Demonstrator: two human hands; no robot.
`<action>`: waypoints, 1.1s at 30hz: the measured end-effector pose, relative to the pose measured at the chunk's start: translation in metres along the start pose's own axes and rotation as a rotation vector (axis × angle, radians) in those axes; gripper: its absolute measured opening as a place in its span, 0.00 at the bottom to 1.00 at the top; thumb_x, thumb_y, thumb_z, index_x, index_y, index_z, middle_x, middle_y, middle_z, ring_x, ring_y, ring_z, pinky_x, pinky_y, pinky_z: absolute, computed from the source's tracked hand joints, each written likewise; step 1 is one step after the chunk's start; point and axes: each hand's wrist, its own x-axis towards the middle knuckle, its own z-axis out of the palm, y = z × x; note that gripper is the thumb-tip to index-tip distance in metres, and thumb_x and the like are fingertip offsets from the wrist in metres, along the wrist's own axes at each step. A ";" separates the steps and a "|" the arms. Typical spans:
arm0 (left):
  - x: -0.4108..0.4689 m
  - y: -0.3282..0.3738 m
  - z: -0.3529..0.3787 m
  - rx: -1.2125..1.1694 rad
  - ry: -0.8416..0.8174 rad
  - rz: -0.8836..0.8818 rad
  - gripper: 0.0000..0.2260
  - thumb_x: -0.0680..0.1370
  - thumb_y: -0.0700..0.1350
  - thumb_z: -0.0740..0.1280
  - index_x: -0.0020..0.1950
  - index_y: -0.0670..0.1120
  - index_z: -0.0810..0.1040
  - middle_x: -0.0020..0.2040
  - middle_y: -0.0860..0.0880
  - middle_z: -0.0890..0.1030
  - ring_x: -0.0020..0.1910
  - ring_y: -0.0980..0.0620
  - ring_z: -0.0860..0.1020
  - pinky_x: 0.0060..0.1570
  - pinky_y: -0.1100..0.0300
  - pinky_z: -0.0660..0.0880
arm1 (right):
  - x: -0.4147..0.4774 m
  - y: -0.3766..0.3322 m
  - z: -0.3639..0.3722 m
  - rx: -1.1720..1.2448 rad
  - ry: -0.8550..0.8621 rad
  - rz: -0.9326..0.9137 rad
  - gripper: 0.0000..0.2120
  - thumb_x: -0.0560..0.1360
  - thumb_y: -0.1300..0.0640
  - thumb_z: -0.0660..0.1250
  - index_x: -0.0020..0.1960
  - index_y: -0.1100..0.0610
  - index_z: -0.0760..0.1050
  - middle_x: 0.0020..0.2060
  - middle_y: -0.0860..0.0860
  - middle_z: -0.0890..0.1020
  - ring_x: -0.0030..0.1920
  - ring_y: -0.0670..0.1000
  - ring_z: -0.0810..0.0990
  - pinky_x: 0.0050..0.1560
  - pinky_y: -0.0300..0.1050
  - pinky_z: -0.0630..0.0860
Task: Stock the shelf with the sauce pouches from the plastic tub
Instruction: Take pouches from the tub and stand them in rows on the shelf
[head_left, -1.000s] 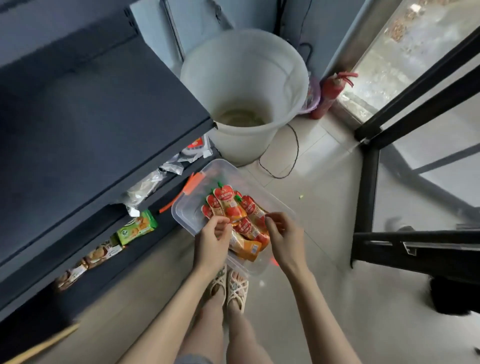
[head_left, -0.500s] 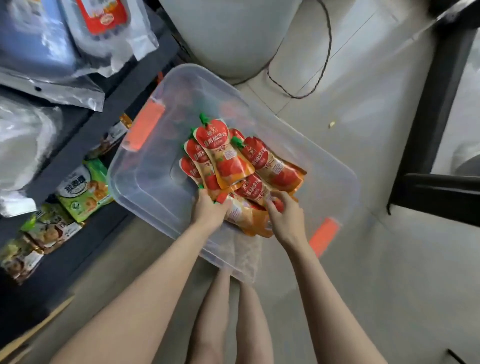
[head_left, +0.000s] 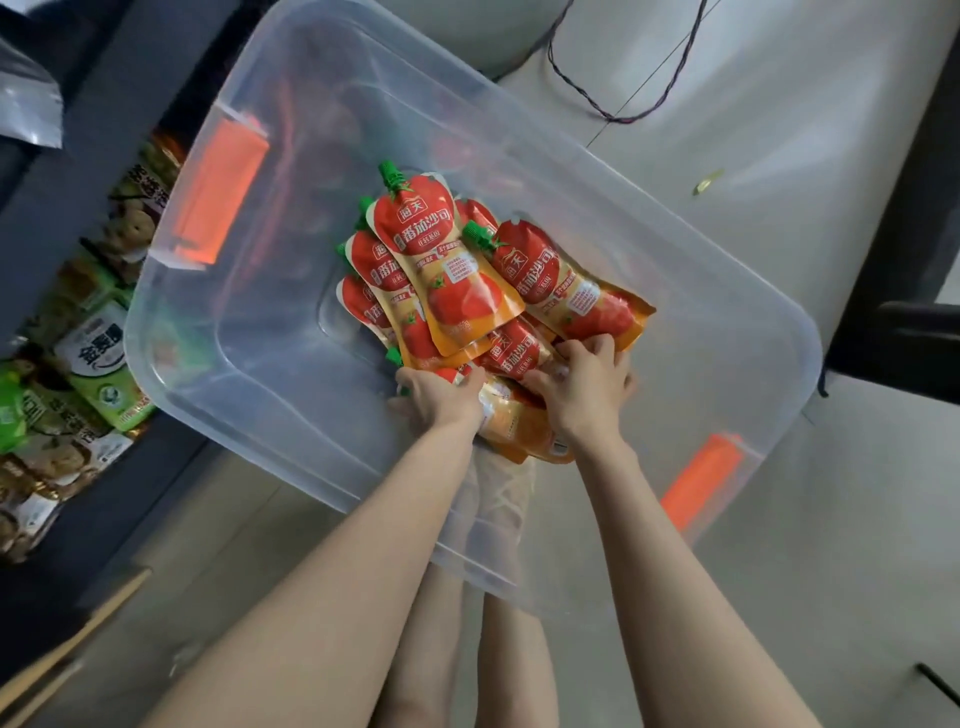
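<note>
your left hand (head_left: 441, 402) is down in the tub, fingers curled round the near ends of the sauce pouches (head_left: 447, 270). your right hand (head_left: 582, 384) is just beside it, fingers bent over the same pile and gripping pouch bottoms. the hands are near each other but apart, with a pouch showing between them. the pouches are red and orange with green caps pointing toward the far wall. they overlap in a loose stack against the near long wall of the clear plastic tub (head_left: 270, 374), about midway along it. one orange latch (head_left: 218, 192) is at the tub's left short end and a second orange latch (head_left: 701, 478) at its right short end. your feet (head_left: 501, 493) show blurred through the near wall. the tub sits on pale floor tiles (head_left: 779, 156). left of it is a dark shelf (head_left: 104, 525) with green and brown snack packs (head_left: 98, 358) lying on its low level. a thin dark cable (head_left: 618, 119) loops on the floor past the tub's far right corner.
</note>
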 end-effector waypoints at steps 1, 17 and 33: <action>0.002 -0.002 0.001 -0.020 0.014 0.004 0.29 0.71 0.47 0.73 0.66 0.40 0.63 0.68 0.38 0.64 0.63 0.38 0.70 0.58 0.47 0.72 | -0.001 -0.001 0.001 -0.010 0.013 0.002 0.15 0.74 0.46 0.67 0.55 0.54 0.75 0.55 0.51 0.69 0.61 0.56 0.63 0.64 0.52 0.55; -0.109 -0.021 -0.107 -0.743 -0.118 0.453 0.14 0.71 0.35 0.72 0.50 0.47 0.71 0.49 0.47 0.81 0.45 0.56 0.81 0.44 0.62 0.77 | -0.117 -0.019 -0.110 0.638 -0.120 -0.087 0.08 0.71 0.52 0.72 0.45 0.56 0.80 0.41 0.51 0.85 0.42 0.52 0.84 0.42 0.48 0.81; -0.344 -0.063 -0.388 -1.132 -0.183 0.881 0.02 0.76 0.38 0.66 0.43 0.43 0.77 0.35 0.52 0.84 0.37 0.58 0.81 0.39 0.64 0.76 | -0.372 -0.187 -0.267 0.758 -0.522 -0.692 0.16 0.73 0.47 0.66 0.57 0.53 0.77 0.51 0.51 0.84 0.51 0.54 0.83 0.56 0.53 0.79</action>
